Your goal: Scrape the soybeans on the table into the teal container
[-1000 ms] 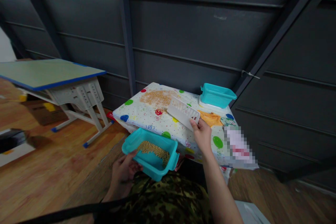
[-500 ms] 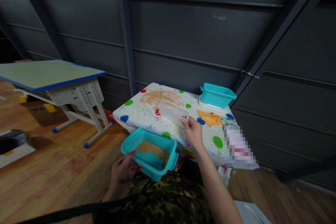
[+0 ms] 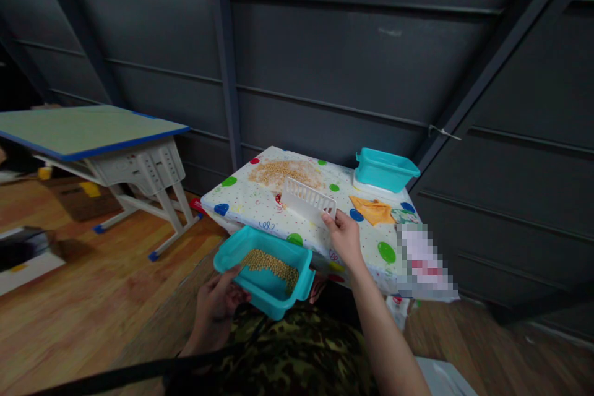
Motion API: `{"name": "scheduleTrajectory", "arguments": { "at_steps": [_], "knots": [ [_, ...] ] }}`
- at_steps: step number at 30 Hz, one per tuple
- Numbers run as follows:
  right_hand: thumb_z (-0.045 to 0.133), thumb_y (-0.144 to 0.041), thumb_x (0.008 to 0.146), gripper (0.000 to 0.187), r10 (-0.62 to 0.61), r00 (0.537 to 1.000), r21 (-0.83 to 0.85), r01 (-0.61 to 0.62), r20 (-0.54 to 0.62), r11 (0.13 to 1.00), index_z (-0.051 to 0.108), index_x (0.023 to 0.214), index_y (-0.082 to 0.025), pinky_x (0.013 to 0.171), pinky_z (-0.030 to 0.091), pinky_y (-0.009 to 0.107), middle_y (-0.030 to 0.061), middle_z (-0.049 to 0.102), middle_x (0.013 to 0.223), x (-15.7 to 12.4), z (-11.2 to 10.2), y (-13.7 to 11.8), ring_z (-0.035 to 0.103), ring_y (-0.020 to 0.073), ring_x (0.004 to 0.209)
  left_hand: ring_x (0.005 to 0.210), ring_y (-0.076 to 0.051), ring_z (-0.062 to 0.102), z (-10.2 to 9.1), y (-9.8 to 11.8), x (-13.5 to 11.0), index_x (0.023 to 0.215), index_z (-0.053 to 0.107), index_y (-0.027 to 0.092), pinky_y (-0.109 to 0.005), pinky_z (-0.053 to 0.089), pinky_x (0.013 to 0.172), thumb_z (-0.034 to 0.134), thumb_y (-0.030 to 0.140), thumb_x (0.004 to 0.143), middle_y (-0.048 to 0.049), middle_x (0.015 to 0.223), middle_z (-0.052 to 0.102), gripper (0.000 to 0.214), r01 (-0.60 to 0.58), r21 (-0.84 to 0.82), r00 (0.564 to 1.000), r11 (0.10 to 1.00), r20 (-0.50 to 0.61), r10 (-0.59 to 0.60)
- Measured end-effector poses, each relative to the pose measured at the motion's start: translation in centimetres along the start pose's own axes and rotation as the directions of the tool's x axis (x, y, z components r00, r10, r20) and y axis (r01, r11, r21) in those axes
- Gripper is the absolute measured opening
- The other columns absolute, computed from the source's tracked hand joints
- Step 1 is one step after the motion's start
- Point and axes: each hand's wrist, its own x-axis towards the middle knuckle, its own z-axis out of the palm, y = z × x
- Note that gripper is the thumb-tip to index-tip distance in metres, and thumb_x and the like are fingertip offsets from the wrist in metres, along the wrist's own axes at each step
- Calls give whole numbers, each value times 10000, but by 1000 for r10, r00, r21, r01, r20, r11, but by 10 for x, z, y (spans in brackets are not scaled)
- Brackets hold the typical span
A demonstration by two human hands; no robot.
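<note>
Right hand (image 3: 344, 234) pinching rack (image 3: 304, 202) by one end over table (image 3: 253, 210), loose beans (image 3: 281, 169) beyond; left hand (image 3: 219, 298) gripping bin (image 3: 268, 283) by rim.
Risk: lopsided one-sided hold could tip bin, spilling binned beans (image 3: 273, 262); end-only pinch could let rack twist.

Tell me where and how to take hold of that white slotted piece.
Pinch the white slotted piece by its near right end, coming from the near right, as the right hand does now. It looks long and thin-walled, and its other end lies nearer the scattered grains, so gripping here should keep the hand off them.
</note>
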Motion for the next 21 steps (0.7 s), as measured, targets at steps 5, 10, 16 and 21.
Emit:
{"name": "scheduleTrajectory", "arguments": {
  "at_steps": [5,10,16,21],
  "knots": [
    [695,-843,1003,597,8,1000,29,-9,25,1000,604,766,-303,710,365,355,0,613,717,1,1,-3,527,229,752,432,-229,673,0,1,1,686,790,241,-337,603,418,1144,339,597,-4,544,700,377,-7,-3,1000,1000,-23,7],
    [696,-820,984,577,18,998,36,-20,52,999,587,745,-306,708,369,360,1,592,717,1,3,-5,532,231,747,431,-230,674,-2,-2,9,688,807,234,-337,599,412,1132,343,595,-23,559,719,355,-6,-9,1000,1000,-29,6],
    [720,-844,1021,621,4,996,64,-10,93,998,574,745,-308,702,387,352,0,599,709,-7,1,-7,532,228,750,437,-240,675,-6,-3,14,729,788,239,-361,624,437,1115,374,626,-20,569,721,368,3,4,999,1000,-43,-2],
    [762,-848,1024,642,8,991,82,-19,132,996,607,741,-294,678,389,339,-6,585,710,-22,-6,-15,520,217,738,445,-234,668,-5,-3,13,709,750,252,-350,620,443,1091,375,646,-19,562,715,368,6,24,998,1000,-69,-4]
  ]
}}
